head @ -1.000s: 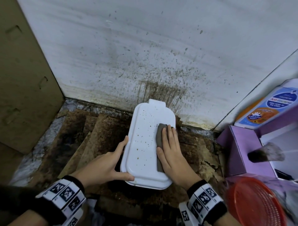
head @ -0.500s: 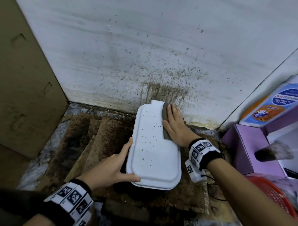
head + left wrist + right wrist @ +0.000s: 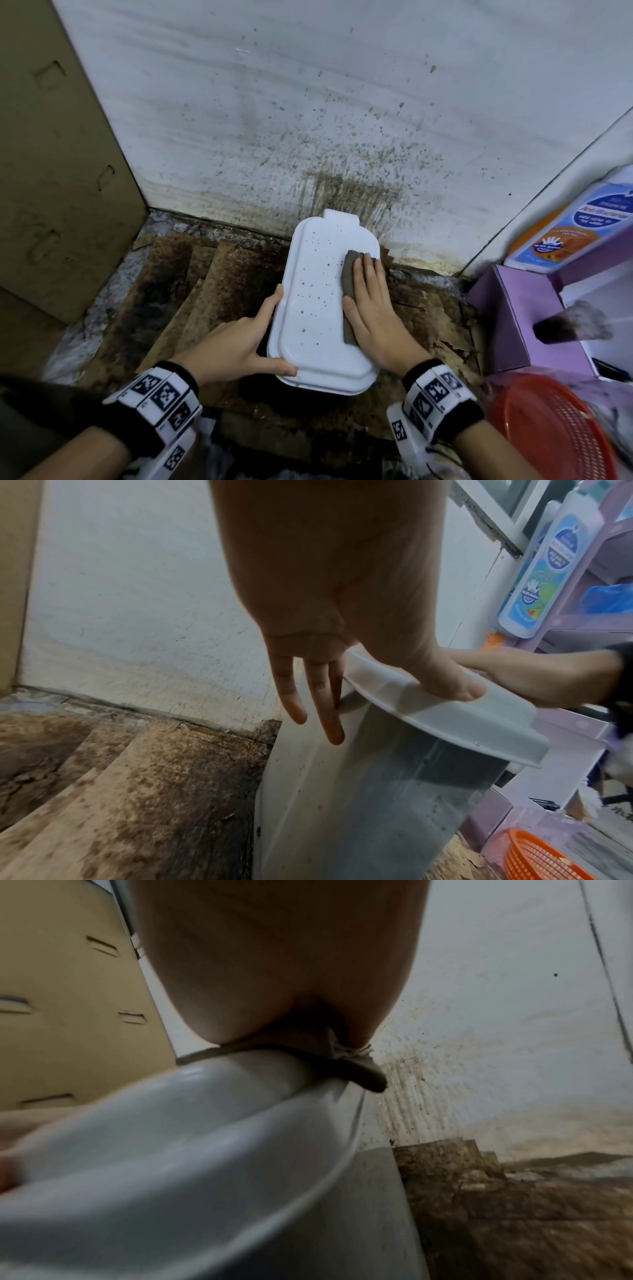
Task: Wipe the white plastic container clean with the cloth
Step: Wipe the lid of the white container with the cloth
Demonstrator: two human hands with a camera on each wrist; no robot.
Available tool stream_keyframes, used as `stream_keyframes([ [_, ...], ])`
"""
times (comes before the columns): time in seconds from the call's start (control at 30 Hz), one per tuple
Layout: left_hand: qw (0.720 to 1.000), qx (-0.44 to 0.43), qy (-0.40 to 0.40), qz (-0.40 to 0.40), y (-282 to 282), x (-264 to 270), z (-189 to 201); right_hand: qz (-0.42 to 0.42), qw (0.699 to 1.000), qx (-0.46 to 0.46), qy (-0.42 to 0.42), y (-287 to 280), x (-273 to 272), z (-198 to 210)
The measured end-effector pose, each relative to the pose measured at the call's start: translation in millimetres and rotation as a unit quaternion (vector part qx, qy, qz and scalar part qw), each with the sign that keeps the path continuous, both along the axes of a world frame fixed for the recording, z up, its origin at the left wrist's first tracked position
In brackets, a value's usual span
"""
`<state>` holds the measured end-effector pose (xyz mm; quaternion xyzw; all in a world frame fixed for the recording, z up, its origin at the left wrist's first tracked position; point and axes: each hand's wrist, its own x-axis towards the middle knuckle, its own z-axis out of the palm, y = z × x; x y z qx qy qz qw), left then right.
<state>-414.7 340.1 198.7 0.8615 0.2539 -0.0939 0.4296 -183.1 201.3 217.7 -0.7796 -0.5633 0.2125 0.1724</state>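
A white plastic container (image 3: 318, 308) with a speckled lid stands on soiled cardboard by the wall. My left hand (image 3: 270, 339) grips its near left edge. The thumb (image 3: 459, 688) lies on the lid (image 3: 445, 723) and the fingers (image 3: 329, 718) run straight down the container's side (image 3: 359, 804). My right hand (image 3: 371, 301) lies flat on a grey-brown cloth (image 3: 349, 274) and presses it onto the right half of the lid. The right wrist view shows the cloth (image 3: 359, 1069) squeezed between palm (image 3: 274, 961) and lid (image 3: 205, 1123). Brown specks dot the lid's left and middle.
A splattered white wall (image 3: 342, 120) rises right behind the container. A cardboard box (image 3: 51, 171) stands at the left. Stained cardboard sheets (image 3: 191, 298) cover the floor. At the right are a purple shelf unit (image 3: 520, 315), a soap bottle (image 3: 575, 233) and a red basket (image 3: 555, 428).
My right hand slid the cloth up to the lid's far end, then drew it back toward me along the right side. The left hand kept its hold.
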Motion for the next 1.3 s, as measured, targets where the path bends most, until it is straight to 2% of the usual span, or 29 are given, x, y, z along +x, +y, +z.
stream_keyframes([
  [0.2, 1.000, -0.001, 0.001, -0.002, -0.7, -1.8, -4.6, -0.032, 0.997, 0.041, -0.050, -44.6, -54.4, -0.9],
  [0.3, 1.000, 0.001, 0.000, -0.004, -1.4, -1.4, -5.3, -0.045, 0.997, 0.046, -0.051, -51.3, -64.6, -1.3],
  [0.43, 1.000, -0.016, -0.007, -0.003, -0.8, -0.5, -10.8, -0.023, 0.997, 0.029, -0.069, -43.1, -49.2, -2.1],
  [0.5, 1.000, -0.027, -0.010, 0.001, -0.4, -1.3, -14.0, -0.011, 0.998, 0.018, -0.051, -32.1, -33.7, -2.1],
  [0.67, 0.999, -0.036, -0.017, -0.003, 0.2, -1.7, -12.0, -0.005, 1.000, -0.017, -0.001, 14.4, 13.2, 3.0],
  [0.9, 0.998, -0.054, -0.045, 0.003, -3.1, -3.4, -12.2, -0.012, 0.999, -0.044, -0.003, 71.1, 60.0, 4.7],
  [1.17, 1.000, 0.019, 0.008, -0.004, -6.6, -5.7, -2.0, -0.044, 0.999, -0.011, 0.023, 60.0, 49.2, -0.7],
  [1.3, 1.000, 0.025, 0.017, -0.005, -6.3, -4.5, -1.7, -0.043, 0.998, 0.001, 0.044, 26.6, 22.0, 0.4],
])
